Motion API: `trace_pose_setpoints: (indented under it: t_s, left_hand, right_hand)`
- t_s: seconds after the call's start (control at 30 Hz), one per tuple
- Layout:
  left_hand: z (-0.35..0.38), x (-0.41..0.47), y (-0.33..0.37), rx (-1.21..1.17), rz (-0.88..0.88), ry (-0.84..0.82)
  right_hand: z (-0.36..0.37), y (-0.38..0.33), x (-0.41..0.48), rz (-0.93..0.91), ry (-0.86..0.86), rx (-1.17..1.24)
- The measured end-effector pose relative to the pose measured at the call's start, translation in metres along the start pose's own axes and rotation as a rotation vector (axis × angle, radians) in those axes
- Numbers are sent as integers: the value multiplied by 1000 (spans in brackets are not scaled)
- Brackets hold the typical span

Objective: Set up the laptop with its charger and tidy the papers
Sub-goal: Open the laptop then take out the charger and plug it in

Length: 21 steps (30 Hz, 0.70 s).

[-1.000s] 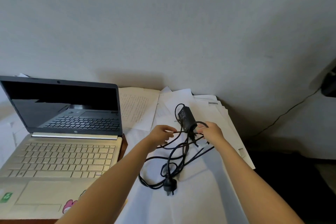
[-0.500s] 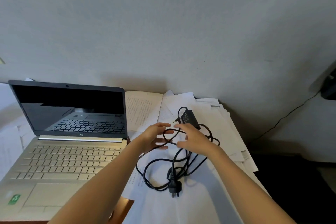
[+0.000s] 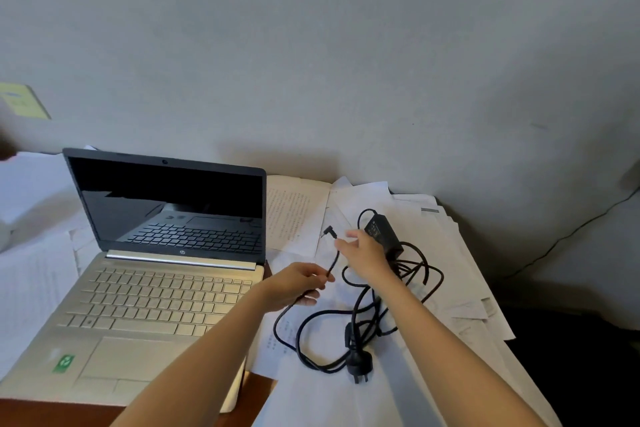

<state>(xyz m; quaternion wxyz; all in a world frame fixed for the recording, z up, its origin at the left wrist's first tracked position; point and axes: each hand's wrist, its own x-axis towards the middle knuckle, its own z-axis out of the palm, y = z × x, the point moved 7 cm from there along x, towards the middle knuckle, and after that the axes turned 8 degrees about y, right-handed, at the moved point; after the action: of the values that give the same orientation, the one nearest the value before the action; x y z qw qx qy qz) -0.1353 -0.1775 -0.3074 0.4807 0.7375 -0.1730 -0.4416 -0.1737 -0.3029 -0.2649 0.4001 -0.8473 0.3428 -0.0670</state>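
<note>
- Charger brick [image 3: 382, 230]: flat on the spread papers [image 3: 457, 274], close to the wall [image 3: 346, 62], right of the laptop [image 3: 166, 274].
- Cord [image 3: 311, 333]: loose loops across the papers toward the near side; wall plug [image 3: 360, 366] at the near end of the tangle, barrel tip [image 3: 328, 231] raised above the sheets.
- Laptop: lid up, screen dark, at the left; strip of brown table [image 3: 258, 388] showing at its near right corner, printed page [image 3: 294, 215] just behind its right hinge.
- Room to move: bare sheets between laptop and cord; paper stack running to the right edge, dark floor beyond.
- Left hand [image 3: 298, 282]: thumb and fingers pinched on the thin cord just below the barrel tip.
- Right hand [image 3: 363, 253]: fingers loosely spread, gripping nothing, just beside the brick and over the cord; contact with either unclear.
</note>
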Motion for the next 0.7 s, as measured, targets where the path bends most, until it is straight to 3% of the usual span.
trace_pose_setpoints:
  t_s: [0.07,0.2,0.3,0.47,0.7]
  left_hand:
    - [5,-7,-2,49,-5,-87]
    - [-10,-17,-5,142,-14,-58]
    - [-38,-18,-16,299,4,87]
    - [-86,-18,-41,558,38,429]
    - [-92,-9,-56,891,4,440]
  right_hand:
    - [20,-8,-1,2,-15,-2]
    - [42,-8,3,71,59,118]
    - [64,-1,5,176,7,202]
    - [105,3,-4,196,-134,116]
    - [142,10,-6,305,-135,89]
